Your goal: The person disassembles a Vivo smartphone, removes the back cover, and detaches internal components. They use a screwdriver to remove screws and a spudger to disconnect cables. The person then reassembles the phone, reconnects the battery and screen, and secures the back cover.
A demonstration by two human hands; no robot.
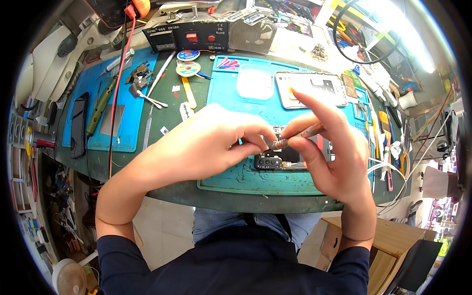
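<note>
An opened smartphone (295, 160) lies on the blue repair mat (236, 179), its black camera block at the left and its inner parts bare. Above it, my right hand (339, 152) pinches a slim, pen-like metallic tool (310, 131) between thumb and fingers, tip slanting down to the left. My left hand (211, 140) comes in from the left with thumb and fingers closed together right at the tool's tip. Whatever those fingers pinch is too small and covered to make out. Both hands hide part of the phone.
Behind the phone are a clear plastic box (254, 83) and a detached phone housing (309, 90). A black power unit (189, 37) stands at the back. A second blue mat (125, 132) holds a dark phone (78, 125) and a green pen tool (101, 108). Hand tools (386, 128) line the right.
</note>
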